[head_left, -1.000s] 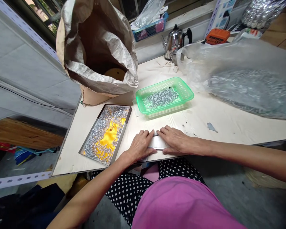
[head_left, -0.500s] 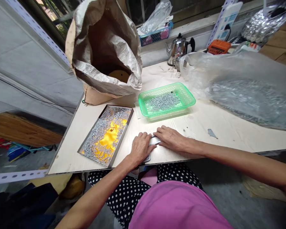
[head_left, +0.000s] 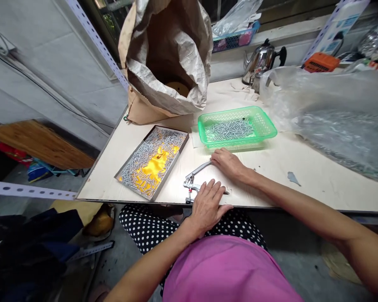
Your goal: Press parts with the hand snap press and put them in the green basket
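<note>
On the table's front edge lies a metal plier-like hand tool (head_left: 193, 186) with two long handles spread apart, a small spring and a red part near its hinge. My right hand (head_left: 229, 164) has its fingers curled round the end of the upper handle. Flat over the lower handle rests my left hand (head_left: 208, 204), fingers stretched and thumb out, covering part of the tool. A shallow metal tray (head_left: 167, 179) with a yellow bottom, full of small silver pin-like pieces, is left of the tool. Behind my right hand stands a green plastic basket (head_left: 269, 134) holding similar pieces.
A large open paper sack (head_left: 168, 90) stands at the back left of the table (head_left: 264, 180). A clear plastic bag (head_left: 340, 113) of silvery pieces lies at the right. Behind are a metal kettle (head_left: 261, 63), an orange box (head_left: 321, 63) and a blue basket (head_left: 236, 40).
My hands, close together over the tool before, have moved apart. My right hand has raised the upper handle, so the tool's handles are spread. The view has shifted left.
</note>
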{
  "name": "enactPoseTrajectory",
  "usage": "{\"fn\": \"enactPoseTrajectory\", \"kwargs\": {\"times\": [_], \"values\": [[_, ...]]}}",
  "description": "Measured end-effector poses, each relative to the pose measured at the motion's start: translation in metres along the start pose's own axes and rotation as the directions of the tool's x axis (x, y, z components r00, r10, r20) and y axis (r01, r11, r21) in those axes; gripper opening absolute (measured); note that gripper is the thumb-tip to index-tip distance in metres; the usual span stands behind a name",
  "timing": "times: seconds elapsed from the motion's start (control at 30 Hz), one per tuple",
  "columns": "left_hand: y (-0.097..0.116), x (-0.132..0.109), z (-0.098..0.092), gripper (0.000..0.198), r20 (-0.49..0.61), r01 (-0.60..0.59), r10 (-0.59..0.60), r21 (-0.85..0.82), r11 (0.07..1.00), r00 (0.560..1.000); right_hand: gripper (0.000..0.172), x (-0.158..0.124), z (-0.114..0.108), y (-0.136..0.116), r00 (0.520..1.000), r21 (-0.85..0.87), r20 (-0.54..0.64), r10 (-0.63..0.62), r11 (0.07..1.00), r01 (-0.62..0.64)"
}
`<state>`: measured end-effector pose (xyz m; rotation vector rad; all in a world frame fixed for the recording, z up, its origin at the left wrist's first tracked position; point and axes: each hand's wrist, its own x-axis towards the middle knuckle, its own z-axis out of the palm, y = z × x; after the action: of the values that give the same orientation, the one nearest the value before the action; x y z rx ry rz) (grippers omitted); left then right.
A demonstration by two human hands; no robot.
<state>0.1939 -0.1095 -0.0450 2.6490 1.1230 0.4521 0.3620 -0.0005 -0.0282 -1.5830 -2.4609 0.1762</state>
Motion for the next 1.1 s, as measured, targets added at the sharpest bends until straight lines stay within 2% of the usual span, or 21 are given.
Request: {"fn": "enactPoseTrajectory", "kwargs": {"times": [0.07, 0.13, 0.17, 0.23, 0.3, 0.37, 0.43, 0.5, 0.57, 0.6, 0.67, 0.7, 0.77, 0.8, 0.83, 0.87, 0.93, 0.97, 1.03, 1.1], "values": [[-0.001, 0.000, 0.000, 0.055, -0.020, -0.012, 0.012, -0.002, 1.000, 1.000, 0.020, 0.003, -0.005, -0.013, 0.999, -0.019, -0.010, -0.045, 0.999, 0.045], [-0.002, -0.002, 0.003, 0.059, -0.025, -0.017, 0.017, -0.003, 1.000, 1.000, 0.018, 0.003, -0.009, -0.031, 0.968, 0.006, -0.003, -0.253, 0.968, 0.253], [-0.002, -0.003, 0.005, 0.059, -0.018, -0.002, 0.002, -0.001, 1.000, 1.000, 0.017, 0.002, -0.011, -0.041, 0.922, 0.033, 0.008, -0.387, 0.922, 0.387], [-0.002, -0.004, 0.011, 0.058, 0.002, 0.046, -0.046, 0.007, 0.999, 0.999, 0.014, 0.003, -0.010, -0.060, 0.796, 0.082, 0.046, -0.603, 0.797, 0.599], [-0.002, -0.007, 0.014, 0.059, 0.002, 0.091, -0.092, 0.025, 0.995, 0.996, 0.010, 0.006, -0.007, -0.076, 0.700, 0.100, 0.084, -0.709, 0.705, 0.702], [0.001, -0.011, 0.011, 0.060, 0.003, 0.077, -0.077, 0.034, 0.996, 0.997, 0.006, 0.011, -0.001, -0.086, 0.648, 0.094, 0.108, -0.754, 0.657, 0.748], [0.007, -0.020, 0.002, 0.052, 0.016, -0.005, 0.005, 0.007, 1.000, 1.000, 0.009, 0.014, 0.005, -0.092, 0.626, 0.090, 0.107, -0.772, 0.635, 0.768], [0.014, -0.033, -0.013, 0.039, -0.021, -0.142, 0.141, -0.028, 0.990, 0.990, 0.011, 0.016, 0.013, -0.094, 0.630, 0.099, 0.082, -0.772, 0.635, 0.766], [0.016, -0.049, -0.032, 0.029, -0.142, -0.249, 0.244, -0.018, 0.968, 0.959, 0.012, 0.015, 0.020, -0.095, 0.657, 0.150, 0.054, -0.752, 0.656, 0.740], [0.013, -0.057, -0.044, 0.025, -0.214, -0.260, 0.255, 0.006, 0.966, 0.943, 0.012, 0.013, 0.021, -0.095, 0.671, 0.196, 0.035, -0.741, 0.663, 0.722], [-0.004, -0.068, -0.068, 0.023, -0.334, -0.160, 0.174, 0.068, 0.985, 0.926, 0.013, 0.012, 0.017, -0.094, 0.713, 0.310, -0.044, -0.700, 0.669, 0.675], [-0.018, -0.071, -0.081, 0.024, -0.374, -0.028, 0.065, 0.103, 0.994, 0.925, 0.014, 0.012, 0.011, -0.092, 0.745, 0.359, -0.107, -0.658, 0.674, 0.646], [-0.054, -0.071, -0.102, 0.027, -0.388, 0.264, -0.177, 0.182, 0.947, 0.905, 0.016, 0.015, -0.012, -0.082, 0.814, 0.395, -0.265, -0.517, 0.712, 0.581], [-0.072, -0.068, -0.110, 0.027, -0.384, 0.375, -0.280, 0.199, 0.905, 0.880, 0.017, 0.018, -0.026, -0.074, 0.836, 0.380, -0.343, -0.428, 0.751, 0.541], [-0.090, -0.064, -0.117, 0.027, -0.360, 0.437, -0.345, 0.216, 0.873, 0.867, 0.018, 0.021, -0.042, -0.064, 0.847, 0.341, -0.409, -0.341, 0.803, 0.488], [-0.105, -0.058, -0.121, 0.027, -0.318, 0.479, -0.399, 0.232, 0.847, 0.860, 0.019, 0.024, -0.058, -0.052, 0.847, 0.280, -0.458, -0.271, 0.860, 0.427], [-0.129, -0.046, -0.123, 0.027, -0.214, 0.514, -0.470, 0.264, 0.816, 0.856, 0.021, 0.028, -0.086, -0.029, 0.865, 0.106, -0.479, -0.152, 0.968, 0.229], [-0.136, -0.040, -0.122, 0.028, -0.161, 0.516, -0.491, 0.283, 0.808, 0.856, 0.021, 0.027, -0.095, -0.019, 0.871, 0.011, -0.481, -0.099, 0.993, 0.119], [-0.145, -0.028, -0.117, 0.031, -0.061, 0.500, -0.511, 0.334, 0.799, 0.857, 0.025, 0.020, -0.101, -0.006, 0.888, -0.102, -0.459, -0.035, 0.995, -0.014], [-0.149, -0.019, -0.111, 0.033, 0.032, 0.471, -0.524, 0.393, 0.789, 0.851, 0.028, 0.004, -0.092, -0.004, 0.921, -0.073, -0.386, -0.043, 0.997, 0.015]]}}
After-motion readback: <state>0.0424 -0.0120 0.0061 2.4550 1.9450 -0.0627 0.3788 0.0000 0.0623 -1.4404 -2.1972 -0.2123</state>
